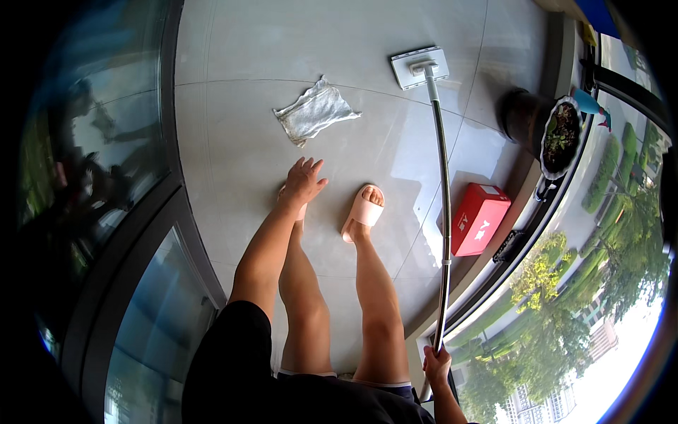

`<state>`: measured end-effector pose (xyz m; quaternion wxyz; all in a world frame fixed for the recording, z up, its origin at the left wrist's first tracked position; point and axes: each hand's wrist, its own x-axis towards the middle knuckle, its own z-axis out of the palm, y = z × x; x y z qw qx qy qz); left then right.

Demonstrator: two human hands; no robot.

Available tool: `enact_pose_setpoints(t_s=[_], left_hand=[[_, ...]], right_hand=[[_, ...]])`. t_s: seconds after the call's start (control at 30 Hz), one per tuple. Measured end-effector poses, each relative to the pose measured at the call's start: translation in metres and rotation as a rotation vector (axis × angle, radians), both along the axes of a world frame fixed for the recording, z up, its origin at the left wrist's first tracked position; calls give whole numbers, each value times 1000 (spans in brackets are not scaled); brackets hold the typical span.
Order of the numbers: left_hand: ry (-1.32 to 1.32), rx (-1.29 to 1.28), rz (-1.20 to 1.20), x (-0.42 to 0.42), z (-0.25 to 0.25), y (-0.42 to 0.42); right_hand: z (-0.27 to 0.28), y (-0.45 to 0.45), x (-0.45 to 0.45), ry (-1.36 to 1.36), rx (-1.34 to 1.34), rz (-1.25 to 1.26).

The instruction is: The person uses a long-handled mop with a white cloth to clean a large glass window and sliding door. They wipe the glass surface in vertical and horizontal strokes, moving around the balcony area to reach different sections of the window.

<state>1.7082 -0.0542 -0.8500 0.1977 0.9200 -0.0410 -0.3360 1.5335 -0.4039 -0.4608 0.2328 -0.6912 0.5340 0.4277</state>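
Note:
My left hand (306, 182) reaches forward above my left foot, fingers apart and holding nothing. Beyond its fingertips a crumpled grey-white cloth (317, 110) with dirty edges lies on the tiled floor. At the lower right my right hand (437, 365) is closed around the metal pole of a flat mop (440, 159). The pole runs away from me to a white rectangular mop head (420, 68), which rests on the floor to the right of the cloth. The underside of the mop head is hidden.
A red box (481, 219) stands by the window ledge at the right. Past it are a potted plant (561, 138) and a blue spray bottle (585, 102). A dark-framed glass door (177, 233) borders the left side. My feet wear pink slides (366, 211).

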Motion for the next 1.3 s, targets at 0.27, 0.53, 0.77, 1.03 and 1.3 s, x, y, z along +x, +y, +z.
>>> enact_pose_setpoints(t_s=[0.27, 0.53, 0.77, 1.03, 1.3], left_hand=[[157, -551, 277, -64, 169, -55], [586, -866, 674, -91, 317, -105], [666, -897, 689, -109, 311, -84], [613, -813, 585, -92, 303, -71], [593, -801, 744, -86, 321, -76]], right_hand=[[129, 20, -11, 131, 78, 175], [159, 87, 21, 120, 245, 496], [157, 118, 21, 152, 277, 461], [138, 136, 25, 86, 241, 587], [145, 134, 24, 165, 253, 543]])
